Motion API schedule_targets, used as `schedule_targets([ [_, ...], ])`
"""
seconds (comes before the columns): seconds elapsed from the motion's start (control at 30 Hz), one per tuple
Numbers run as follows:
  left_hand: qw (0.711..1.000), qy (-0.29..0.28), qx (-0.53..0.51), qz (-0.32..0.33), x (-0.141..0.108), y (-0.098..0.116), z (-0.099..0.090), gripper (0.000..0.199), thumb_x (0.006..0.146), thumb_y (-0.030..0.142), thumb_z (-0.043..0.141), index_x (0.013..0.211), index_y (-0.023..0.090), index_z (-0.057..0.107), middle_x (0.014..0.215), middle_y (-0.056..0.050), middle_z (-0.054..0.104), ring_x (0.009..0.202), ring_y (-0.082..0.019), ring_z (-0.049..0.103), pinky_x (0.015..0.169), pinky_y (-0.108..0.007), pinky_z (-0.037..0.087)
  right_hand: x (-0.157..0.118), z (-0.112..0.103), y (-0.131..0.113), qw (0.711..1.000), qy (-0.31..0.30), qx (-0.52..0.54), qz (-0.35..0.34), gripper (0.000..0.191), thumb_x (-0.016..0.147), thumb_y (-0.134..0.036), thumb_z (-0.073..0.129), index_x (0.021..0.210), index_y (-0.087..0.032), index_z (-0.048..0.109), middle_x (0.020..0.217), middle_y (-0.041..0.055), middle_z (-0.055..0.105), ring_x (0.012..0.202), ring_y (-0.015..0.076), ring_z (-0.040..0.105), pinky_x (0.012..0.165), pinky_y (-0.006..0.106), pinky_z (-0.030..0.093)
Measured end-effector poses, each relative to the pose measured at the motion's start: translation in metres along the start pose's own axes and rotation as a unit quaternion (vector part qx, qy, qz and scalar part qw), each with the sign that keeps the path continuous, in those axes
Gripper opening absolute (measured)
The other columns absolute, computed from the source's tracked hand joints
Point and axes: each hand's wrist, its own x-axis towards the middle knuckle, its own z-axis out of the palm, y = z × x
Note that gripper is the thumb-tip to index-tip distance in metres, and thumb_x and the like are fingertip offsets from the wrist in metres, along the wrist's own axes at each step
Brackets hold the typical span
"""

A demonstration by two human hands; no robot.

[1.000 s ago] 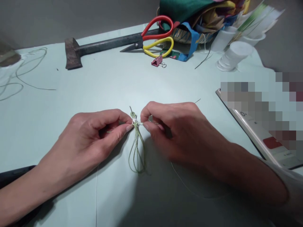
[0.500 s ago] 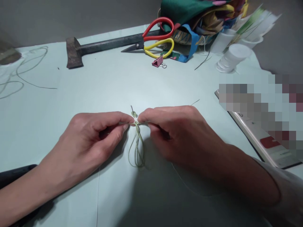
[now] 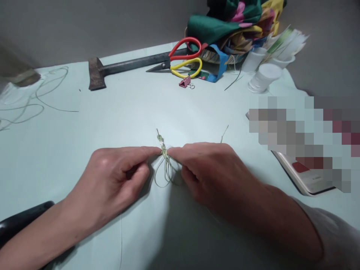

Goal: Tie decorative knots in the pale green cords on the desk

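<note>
A small braided piece of green and white cord [image 3: 160, 141] is between my two hands, its thin tip pointing away from me. Below the knotted part, loose green loops [image 3: 168, 174] fan out toward me. My left hand [image 3: 119, 180] meets the braid from the left with a stretched index fingertip; its thumb and other fingers are curled in, closed on a cord end that is mostly hidden. From the right, my right hand [image 3: 210, 172] presses its index fingertip to the same spot, with a green strand running under its closed fingers.
At the back lie a hammer [image 3: 97, 74], scissors [image 3: 165, 65] with red and yellow handles, and a pink binder clip [image 3: 185, 81]. White thread spools [image 3: 264, 77] and colourful fabric [image 3: 213, 28] stand back right. A phone [image 3: 309, 180] is at right, loose cord [image 3: 42, 99] at left.
Both index fingertips have moved from the white part down to the green knot below it. The loops have drawn smaller and spread. The view has shifted slightly.
</note>
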Motion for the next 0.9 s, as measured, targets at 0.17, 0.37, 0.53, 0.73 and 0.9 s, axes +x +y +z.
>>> schedule_targets([
  [0.17,0.998,-0.021,0.028,0.059,-0.011,0.007,-0.007,0.038,0.097,0.019,0.049,0.112,0.023,0.083,0.097,-0.004,0.089,0.073,-0.020,0.083,0.064,-0.028,0.060,-0.016,-0.005,-0.012,0.997,-0.073,0.031,0.025,0.023,0.086,0.001,0.054,0.083,-0.022,0.057,0.083,-0.0034,0.065,0.074,0.0138,0.056,0.067,0.031,0.037],
  [0.37,0.997,-0.027,0.040,0.054,-0.042,0.007,-0.003,0.038,0.103,0.020,0.048,0.124,0.025,0.079,0.105,-0.006,0.089,0.081,-0.022,0.084,0.071,-0.032,0.062,-0.046,-0.013,-0.024,0.998,-0.046,-0.051,0.010,0.030,0.084,0.005,0.053,0.093,-0.021,0.066,0.088,0.0021,0.074,0.073,0.0186,0.065,0.062,0.033,0.046],
  [0.53,0.998,-0.018,0.046,0.038,-0.067,0.012,0.000,0.038,0.108,0.023,0.043,0.127,0.025,0.076,0.108,-0.006,0.088,0.082,-0.020,0.083,0.071,-0.032,0.059,-0.083,-0.015,-0.028,0.988,0.040,-0.141,-0.040,0.048,0.082,0.006,0.048,0.120,-0.014,0.071,0.104,0.0103,0.083,0.088,0.0228,0.077,0.073,0.033,0.061],
  [0.73,0.998,-0.014,0.054,-0.030,-0.091,0.021,-0.004,0.039,0.108,0.025,0.043,0.127,0.026,0.078,0.114,-0.007,0.087,0.088,-0.023,0.084,0.076,-0.035,0.060,-0.108,-0.012,-0.022,0.979,0.080,-0.182,-0.037,0.041,0.092,0.004,0.042,0.110,-0.017,0.071,0.086,0.0045,0.077,0.069,0.0167,0.071,0.058,0.027,0.054],
  [0.9,0.995,0.018,0.066,-0.070,-0.098,0.024,-0.010,0.032,0.102,0.027,0.053,0.117,0.028,0.082,0.105,0.000,0.088,0.079,-0.022,0.082,0.072,-0.031,0.059,-0.093,-0.027,-0.010,0.976,0.055,-0.207,-0.024,0.030,0.090,-0.001,0.046,0.075,-0.022,0.062,0.062,-0.0019,0.054,0.051,0.0143,0.051,0.048,0.031,0.032],
])
